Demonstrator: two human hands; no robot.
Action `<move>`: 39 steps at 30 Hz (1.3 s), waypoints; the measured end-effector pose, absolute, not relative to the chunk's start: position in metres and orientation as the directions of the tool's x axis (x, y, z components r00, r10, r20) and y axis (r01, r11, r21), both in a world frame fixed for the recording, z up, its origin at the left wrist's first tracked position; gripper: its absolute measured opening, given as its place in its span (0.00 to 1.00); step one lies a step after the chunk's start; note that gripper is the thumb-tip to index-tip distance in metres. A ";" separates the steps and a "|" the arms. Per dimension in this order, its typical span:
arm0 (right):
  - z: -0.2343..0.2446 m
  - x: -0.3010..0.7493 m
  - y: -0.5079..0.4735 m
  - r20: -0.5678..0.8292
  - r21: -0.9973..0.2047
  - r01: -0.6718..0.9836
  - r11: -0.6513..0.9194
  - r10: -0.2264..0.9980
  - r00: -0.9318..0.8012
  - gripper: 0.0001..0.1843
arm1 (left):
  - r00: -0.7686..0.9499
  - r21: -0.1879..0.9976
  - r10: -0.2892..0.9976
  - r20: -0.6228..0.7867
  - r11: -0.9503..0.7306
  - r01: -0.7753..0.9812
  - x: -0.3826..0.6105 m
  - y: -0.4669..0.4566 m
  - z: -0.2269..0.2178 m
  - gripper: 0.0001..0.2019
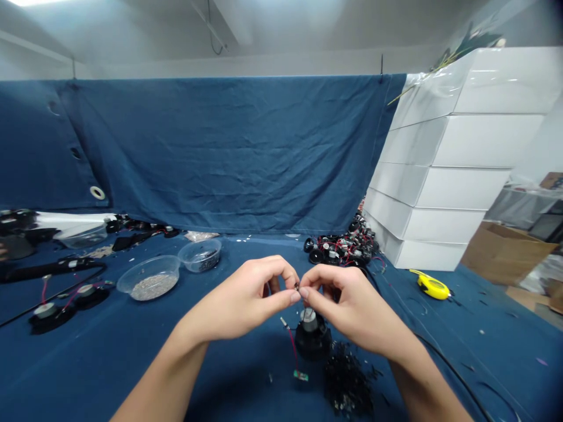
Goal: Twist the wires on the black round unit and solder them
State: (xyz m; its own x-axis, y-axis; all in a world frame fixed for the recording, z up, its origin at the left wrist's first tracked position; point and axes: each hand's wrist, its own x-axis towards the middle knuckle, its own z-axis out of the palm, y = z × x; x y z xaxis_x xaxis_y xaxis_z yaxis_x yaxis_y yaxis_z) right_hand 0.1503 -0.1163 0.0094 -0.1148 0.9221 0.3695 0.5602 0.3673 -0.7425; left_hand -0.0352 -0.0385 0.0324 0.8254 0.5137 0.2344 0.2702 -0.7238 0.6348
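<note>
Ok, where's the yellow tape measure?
Head view: yellow tape measure on the blue cloth, right of the right hand, in front of the stacked white boxes.

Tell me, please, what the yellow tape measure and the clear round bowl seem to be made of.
The yellow-and-black tape measure looks like glossy moulded plastic, from its shine. The clear round bowl seems thin plastic: grey granules show through it.

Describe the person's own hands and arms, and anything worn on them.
The left hand and right hand are bare, with no gloves, rings or watch in view. The left forearm and right forearm show no sleeves, cables or markings.
</note>
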 end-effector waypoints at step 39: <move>0.025 0.156 -0.146 0.349 -0.673 0.622 0.399 0.914 -0.209 0.06 | 0.850 0.719 0.508 0.140 -0.642 0.266 -0.033 -0.063 0.035 0.11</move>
State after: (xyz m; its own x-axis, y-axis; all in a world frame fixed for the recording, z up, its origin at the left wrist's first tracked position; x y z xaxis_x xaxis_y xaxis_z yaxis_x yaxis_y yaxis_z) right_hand 0.1561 -0.1461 0.0250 -0.2090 0.9137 0.3485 0.6224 0.3992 -0.6733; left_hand -0.0332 -0.0635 0.0349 0.8497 0.5083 0.1402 0.2655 -0.6421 0.7192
